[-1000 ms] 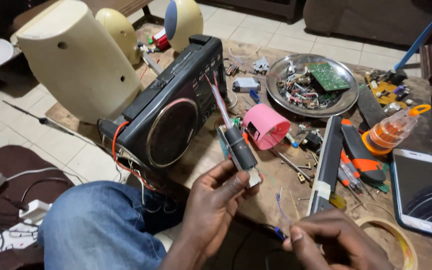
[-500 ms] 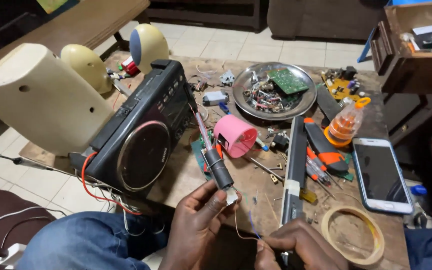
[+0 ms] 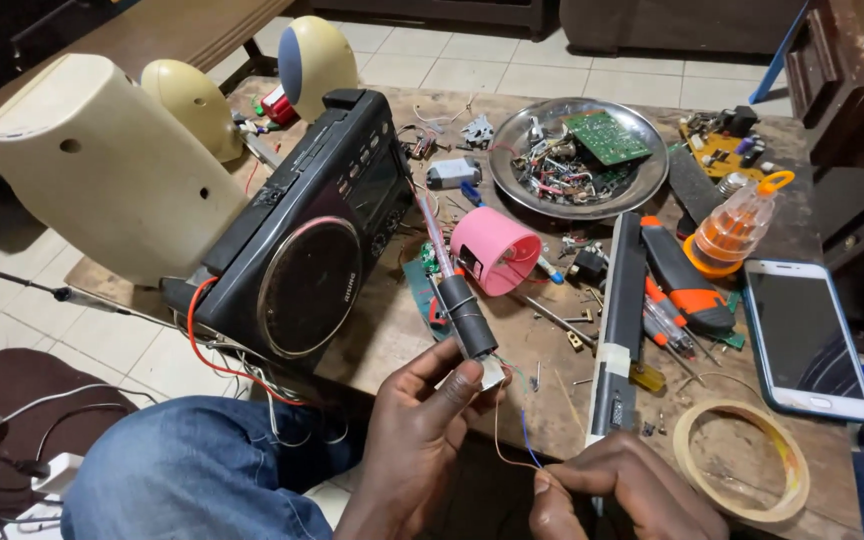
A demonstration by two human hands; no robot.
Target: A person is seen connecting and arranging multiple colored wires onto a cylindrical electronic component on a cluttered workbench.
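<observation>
The black cylindrical part with its small pale end piece sits at the 12 o'clock tip of the left hand, pinched between thumb and fingertips and slanting up toward 11 o'clock, where pink and white wires run on to the black radio. Thin orange and blue wires hang from its lower end and curve toward 4 o'clock into the right hand, which nips them between thumb and forefinger.

The worn wooden tabletop is crowded: a pink cup-shaped cap lies just beyond the part at 1 o'clock, a metal dish of circuit scraps further off at 1 o'clock, a smartphone and a ring of tape at 3 o'clock, cream speakers at 10 o'clock. Pale floor tiles surround it.

Both hands are raised over the near edge, above a jeans-clad knee, the left palm turned inward, the right knuckles up.
</observation>
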